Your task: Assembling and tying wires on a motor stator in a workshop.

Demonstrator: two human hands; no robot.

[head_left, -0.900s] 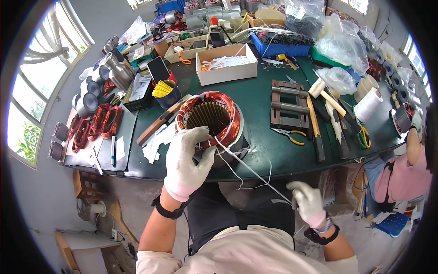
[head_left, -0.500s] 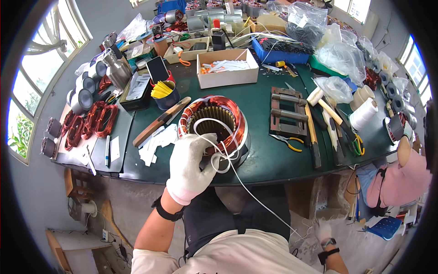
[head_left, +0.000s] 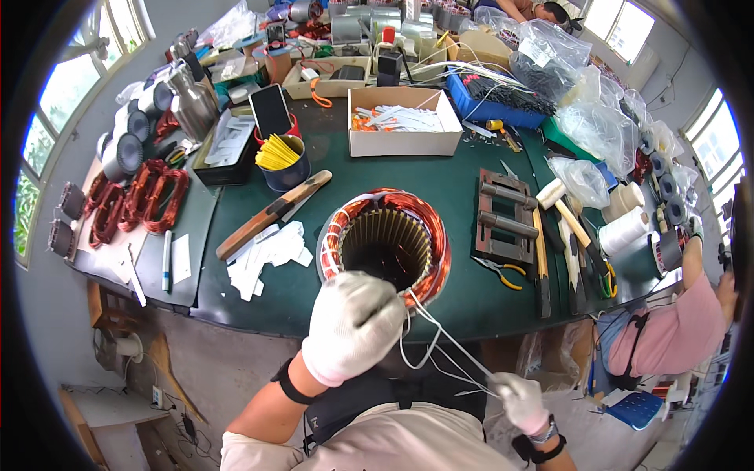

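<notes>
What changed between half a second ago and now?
The right hand has moved left, nearer the stator, and the cord no longer loops across its opening. The left hand has curled tighter, staying at the near rim. The pliers lie as before.

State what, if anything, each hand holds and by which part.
Right hand: the white cord, at the outer end of the stretch from the wound stator. Left hand: curled at the stator's near rim; any hold cannot be told.

Gloved left hand (head_left: pixel 355 326) curled inward, gloved right hand (head_left: pixel 520 402) pinching, hands apart
</notes>
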